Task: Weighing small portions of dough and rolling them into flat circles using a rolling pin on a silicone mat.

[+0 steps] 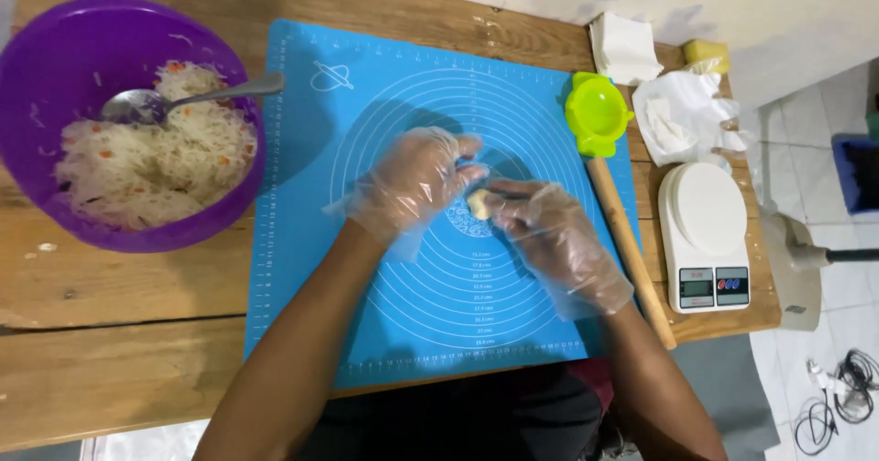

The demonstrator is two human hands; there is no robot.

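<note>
Both gloved hands, left (417, 179) and right (549, 237), pinched 1 small dough lump (478, 205) between their fingertips; the loose gloves could snag and tear it.

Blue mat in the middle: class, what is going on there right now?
A person in clear plastic gloves holds a small dough piece between the left hand and right hand, just over the blue mat. A purple bowl of shredded filling with a spoon sits to the left. A rolling pin, green press and scale lie to the right.
</note>
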